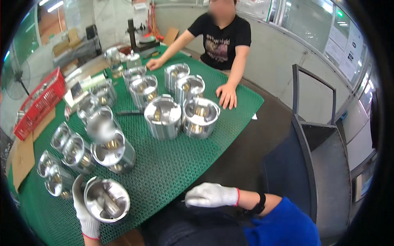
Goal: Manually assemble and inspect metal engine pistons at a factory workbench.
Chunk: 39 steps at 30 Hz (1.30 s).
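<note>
In a white knitted glove, my left hand [86, 219] wraps round the left side of a silvery metal piston [107, 201] at the near left of the table. This piston's hollow side faces up, showing a pin across the inside. My right hand [211, 195], also gloved, is off the table's near edge with its fingers curled together. A small tip shows at those fingers, too small to name. Just beyond the held piston stands another piston [127, 158] with brass-coloured bores. Several smaller-looking pistons [74, 152] line the left side.
More pistons [163, 123] stand mid-table on the green mat [230, 123], with a dark bar [129, 112] beside them. Across the table, a person's hand [227, 96] rests near the edge. A red basket [41, 104] and cardboard [24, 160] lie left; a metal frame [305, 143] stands right.
</note>
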Each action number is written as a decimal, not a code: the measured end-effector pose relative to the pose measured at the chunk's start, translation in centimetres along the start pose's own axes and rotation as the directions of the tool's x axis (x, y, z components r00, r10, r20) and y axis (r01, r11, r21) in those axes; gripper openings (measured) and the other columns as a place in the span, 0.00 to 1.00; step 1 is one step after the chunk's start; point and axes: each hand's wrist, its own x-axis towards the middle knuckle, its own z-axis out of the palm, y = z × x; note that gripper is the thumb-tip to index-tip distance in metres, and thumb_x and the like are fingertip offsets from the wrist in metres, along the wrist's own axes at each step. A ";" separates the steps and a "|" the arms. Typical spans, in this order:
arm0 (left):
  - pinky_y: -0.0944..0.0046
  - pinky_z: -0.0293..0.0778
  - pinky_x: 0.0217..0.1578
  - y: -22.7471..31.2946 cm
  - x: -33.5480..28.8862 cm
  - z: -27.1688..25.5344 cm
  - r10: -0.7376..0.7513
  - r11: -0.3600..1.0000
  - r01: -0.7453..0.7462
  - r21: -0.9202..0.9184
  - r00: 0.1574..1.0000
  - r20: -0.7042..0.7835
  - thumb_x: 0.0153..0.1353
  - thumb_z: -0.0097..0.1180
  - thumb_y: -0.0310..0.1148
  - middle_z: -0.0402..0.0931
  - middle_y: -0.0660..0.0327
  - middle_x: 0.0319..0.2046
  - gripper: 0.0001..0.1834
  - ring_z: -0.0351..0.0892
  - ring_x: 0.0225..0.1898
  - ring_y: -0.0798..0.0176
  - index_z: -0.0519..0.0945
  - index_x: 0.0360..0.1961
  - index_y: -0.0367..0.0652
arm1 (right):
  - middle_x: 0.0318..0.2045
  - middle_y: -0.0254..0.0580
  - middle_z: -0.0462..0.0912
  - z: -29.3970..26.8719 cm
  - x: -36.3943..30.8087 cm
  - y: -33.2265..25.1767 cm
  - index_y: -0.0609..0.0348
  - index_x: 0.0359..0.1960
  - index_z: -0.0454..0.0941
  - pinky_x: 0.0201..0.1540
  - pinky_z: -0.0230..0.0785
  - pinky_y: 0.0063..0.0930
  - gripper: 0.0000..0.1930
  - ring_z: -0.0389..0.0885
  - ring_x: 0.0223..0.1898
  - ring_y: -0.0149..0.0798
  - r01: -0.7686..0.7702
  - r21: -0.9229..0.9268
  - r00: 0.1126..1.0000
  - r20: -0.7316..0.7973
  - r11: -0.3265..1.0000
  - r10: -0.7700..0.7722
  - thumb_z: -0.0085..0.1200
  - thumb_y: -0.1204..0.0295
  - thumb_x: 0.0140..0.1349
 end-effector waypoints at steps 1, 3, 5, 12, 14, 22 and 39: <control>0.56 0.74 0.53 -2.4 -1.3 -1.0 -0.292 0.907 0.223 -0.356 0.944 -0.153 0.63 0.54 0.43 0.72 0.51 0.51 0.30 0.75 0.52 0.53 0.64 0.61 0.37 | 0.36 0.46 0.82 0.0 -0.6 -0.1 0.55 0.41 0.78 0.47 0.72 0.41 0.20 0.81 0.41 0.50 -0.021 0.039 0.999 -0.025 0.999 0.022 0.40 0.53 0.69; 0.49 0.77 0.48 -3.7 -3.6 -3.4 -0.655 0.481 0.431 -0.764 0.755 0.013 0.68 0.46 0.50 0.73 0.53 0.51 0.26 0.74 0.50 0.51 0.71 0.55 0.39 | 0.44 0.44 0.82 -1.2 -1.2 -1.3 0.55 0.49 0.77 0.53 0.72 0.37 0.21 0.80 0.47 0.48 -0.103 0.097 0.993 -0.049 0.990 0.109 0.40 0.53 0.69; 0.49 0.73 0.49 -2.5 -6.2 -4.4 -0.477 0.868 0.439 -0.232 0.867 -0.142 0.61 0.53 0.46 0.75 0.49 0.48 0.26 0.75 0.49 0.46 0.72 0.56 0.41 | 0.45 0.42 0.82 -2.3 -1.6 -1.8 0.54 0.53 0.76 0.52 0.72 0.33 0.23 0.81 0.43 0.40 -0.188 0.150 0.952 -0.214 0.971 0.218 0.44 0.51 0.67; 0.51 0.74 0.44 7.2 -8.9 -2.5 -0.378 0.578 0.152 0.802 0.921 0.098 0.57 0.58 0.31 0.78 0.42 0.45 0.40 0.79 0.44 0.40 0.54 0.70 0.42 | 0.55 0.50 0.76 -7.0 -10.2 2.4 0.57 0.59 0.71 0.60 0.67 0.37 0.30 0.76 0.56 0.48 -0.514 -0.008 0.585 -0.735 0.858 0.343 0.56 0.53 0.59; 0.52 0.75 0.44 7.6 -9.2 -2.8 -0.357 0.731 0.157 0.665 0.917 0.176 0.59 0.58 0.36 0.78 0.43 0.46 0.40 0.80 0.43 0.42 0.54 0.70 0.42 | 0.52 0.51 0.77 -12.4 -17.6 7.2 0.57 0.53 0.75 0.57 0.69 0.40 0.24 0.77 0.54 0.48 -0.734 -0.234 0.314 -0.949 0.637 0.013 0.57 0.58 0.58; 0.58 0.74 0.45 8.6 -10.4 -1.6 -0.317 0.944 0.273 0.185 0.905 0.282 0.61 0.58 0.47 0.80 0.48 0.40 0.44 0.80 0.41 0.52 0.53 0.70 0.37 | 0.40 0.42 0.81 -18.8 -10.7 -10.6 0.63 0.46 0.76 0.35 0.74 0.31 0.17 0.80 0.32 0.35 -0.529 -0.542 0.353 -0.840 0.653 -0.412 0.53 0.65 0.60; 0.66 0.71 0.41 2.3 -12.2 -2.7 -0.467 0.876 0.454 -0.161 0.883 -0.052 0.63 0.51 0.30 0.78 0.58 0.32 0.10 0.74 0.33 0.65 0.76 0.43 0.36 | 0.24 0.39 0.76 -2.6 8.9 0.1 0.47 0.45 0.77 0.24 0.74 0.38 0.13 0.81 0.23 0.43 -0.038 -0.743 0.875 -0.347 0.668 -0.337 0.52 0.60 0.61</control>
